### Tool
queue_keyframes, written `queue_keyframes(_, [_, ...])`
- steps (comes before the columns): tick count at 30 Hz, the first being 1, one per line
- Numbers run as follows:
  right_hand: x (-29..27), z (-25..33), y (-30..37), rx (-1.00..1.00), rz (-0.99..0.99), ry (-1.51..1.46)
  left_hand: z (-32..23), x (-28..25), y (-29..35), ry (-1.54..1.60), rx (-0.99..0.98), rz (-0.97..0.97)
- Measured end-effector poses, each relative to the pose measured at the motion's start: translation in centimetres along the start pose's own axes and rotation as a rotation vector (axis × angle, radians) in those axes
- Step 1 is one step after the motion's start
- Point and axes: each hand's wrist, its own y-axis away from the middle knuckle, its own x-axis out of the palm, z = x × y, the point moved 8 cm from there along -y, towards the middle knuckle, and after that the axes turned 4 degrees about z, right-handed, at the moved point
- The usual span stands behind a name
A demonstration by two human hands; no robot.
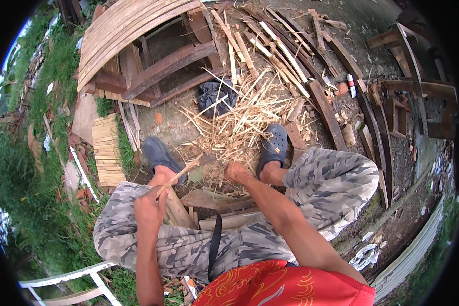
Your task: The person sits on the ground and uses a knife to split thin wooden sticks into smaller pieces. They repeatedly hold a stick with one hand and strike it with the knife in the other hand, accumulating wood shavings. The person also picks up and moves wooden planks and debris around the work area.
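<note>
My left hand (149,206) is closed on a thin wooden strip (183,172) that slants up and to the right over the gap between my feet. Across from it, my right hand (235,172) is curled low above the shavings, left of my right shoe. What it grips, if anything, is hard to see; a flat grey-brown shape (209,167) lies just left of its knuckles, too unclear to name. A loose heap of pale wood shavings (245,122) spreads ahead of both hands. Wooden pieces (214,200) lie beneath my wrists.
A slatted wooden bench (132,35) stands far left, with a bundle of slats (107,148) nearer. A black plastic bag (215,97) sits by the shavings. Long planks (326,115) lie at right, near a red-capped white bottle (351,85). A white frame (71,278) is at lower left.
</note>
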Motion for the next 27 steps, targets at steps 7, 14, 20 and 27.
queue_keyframes(7, [1.4,-3.3,1.1,0.399,0.059,-0.35,0.3,-0.2,-0.3,0.045,-0.033,0.01])
queue_keyframes(14, [-1.2,-1.6,3.7,0.333,0.117,-0.291,0.5,0.5,-0.4,0.032,-0.032,0.02])
queue_keyframes(20, [-6.4,6.0,6.5,0.088,0.137,-0.304,0.9,1.2,-0.4,-0.094,-0.072,0.01])
queue_keyframes(27, [-9.8,16.5,12.1,-0.326,-0.253,-0.392,0.7,1.9,0.6,-0.137,-0.12,0.102])
